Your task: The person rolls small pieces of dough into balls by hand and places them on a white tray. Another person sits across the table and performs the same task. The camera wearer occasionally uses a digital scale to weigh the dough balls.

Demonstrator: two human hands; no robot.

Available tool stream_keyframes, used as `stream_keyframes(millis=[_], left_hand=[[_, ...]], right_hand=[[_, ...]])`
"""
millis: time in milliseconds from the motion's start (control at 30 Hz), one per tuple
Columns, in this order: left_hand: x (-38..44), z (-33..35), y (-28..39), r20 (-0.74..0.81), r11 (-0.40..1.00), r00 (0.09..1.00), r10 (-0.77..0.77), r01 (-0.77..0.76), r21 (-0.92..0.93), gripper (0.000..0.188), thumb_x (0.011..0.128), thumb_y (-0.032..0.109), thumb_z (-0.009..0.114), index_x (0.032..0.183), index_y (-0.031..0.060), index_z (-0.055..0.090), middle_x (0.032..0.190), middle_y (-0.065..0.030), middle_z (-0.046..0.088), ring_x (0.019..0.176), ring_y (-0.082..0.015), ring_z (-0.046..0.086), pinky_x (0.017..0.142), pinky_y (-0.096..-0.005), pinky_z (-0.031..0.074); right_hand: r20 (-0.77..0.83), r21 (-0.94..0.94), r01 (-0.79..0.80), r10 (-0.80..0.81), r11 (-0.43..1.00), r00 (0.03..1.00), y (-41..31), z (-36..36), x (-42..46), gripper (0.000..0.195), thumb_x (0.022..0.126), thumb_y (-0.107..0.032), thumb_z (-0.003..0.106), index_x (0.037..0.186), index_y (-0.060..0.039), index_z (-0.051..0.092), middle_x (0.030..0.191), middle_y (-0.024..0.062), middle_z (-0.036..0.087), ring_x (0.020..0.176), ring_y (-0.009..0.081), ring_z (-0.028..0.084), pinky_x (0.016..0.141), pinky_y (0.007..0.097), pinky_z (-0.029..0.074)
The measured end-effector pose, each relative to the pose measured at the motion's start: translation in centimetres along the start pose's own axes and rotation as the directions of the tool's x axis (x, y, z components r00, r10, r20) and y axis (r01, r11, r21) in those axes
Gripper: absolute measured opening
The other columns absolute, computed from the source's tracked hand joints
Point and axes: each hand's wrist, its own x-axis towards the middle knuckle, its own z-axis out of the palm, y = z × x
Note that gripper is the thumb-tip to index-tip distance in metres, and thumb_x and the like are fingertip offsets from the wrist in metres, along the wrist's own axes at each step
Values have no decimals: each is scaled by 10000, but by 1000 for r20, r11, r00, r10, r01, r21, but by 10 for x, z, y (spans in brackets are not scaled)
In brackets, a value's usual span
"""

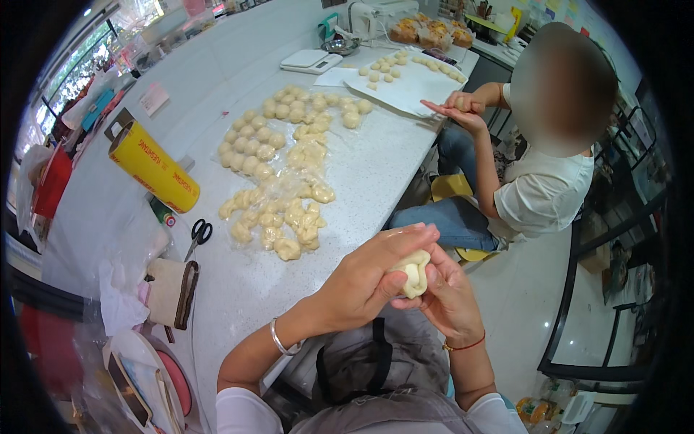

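Both my hands are raised in front of me, past the counter's front edge. Between them is a piece of pale dough [416,275], folded around a lighter lump that shows through its open side. My left hand [360,276] cups it from the left, thumb against the dough's rim. Supporting it from the right is my right hand [452,290], with the thumb on the dough edge and fingers beneath. On the counter, lumps of yellowish dough [295,219] lie on clear plastic film. Behind them are rows of smooth round dough balls [246,144].
A seated co-worker [542,200] at right presses a ball between their hands beside a white tray [409,89] of small balls. Black-handled scissors [201,232], a yellow cylinder [157,168] and a beige pouch [168,293] lie left. A white scale [310,62] stands farther back.
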Motion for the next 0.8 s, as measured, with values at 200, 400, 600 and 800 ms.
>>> stream_keyframes(millis=[200, 400, 600, 800], left_hand=[[3, 1, 4, 63, 960, 997, 54, -69, 272, 394, 889, 298, 538, 1212, 75, 509, 1316, -87, 496, 1266, -303, 409, 1035, -457, 314], [0, -2, -3, -37, 974, 995, 93, -83, 211, 368, 846, 302, 588, 1162, 114, 573, 1318, -58, 499, 1280, -251, 400, 1060, -454, 275], [-1, -4, -7, 17, 857, 981, 194, -177, 485, 440, 841, 356, 579, 1220, 134, 558, 1301, -43, 515, 1273, -255, 407, 1064, -481, 249], [2, 4, -1, -209, 855, 964, 166, -35, 518, 479, 849, 439, 537, 1221, 139, 564, 1267, -19, 542, 1270, -245, 414, 1085, -526, 148]], right_hand=[[-20, -103, -3, 1, 995, 1000, 5, -6, -2, 588, 903, -316, 578, 1343, -20, 323, 1139, 89, 553, 1052, 164, 560, 936, 336, 464], [54, 135, 59, -67, 989, 996, 12, 2, 2, 527, 943, -224, 514, 1372, -31, 276, 1256, 100, 473, 1122, 177, 515, 953, 332, 429], [55, 166, 36, -46, 985, 997, 25, 2, 4, 533, 947, -146, 484, 1406, -45, 232, 1359, 112, 378, 1229, 178, 417, 1000, 350, 377], [20, 187, 79, -84, 979, 996, 32, 9, 10, 531, 955, -187, 476, 1404, -40, 234, 1383, 124, 357, 1234, 187, 409, 1010, 352, 359]])
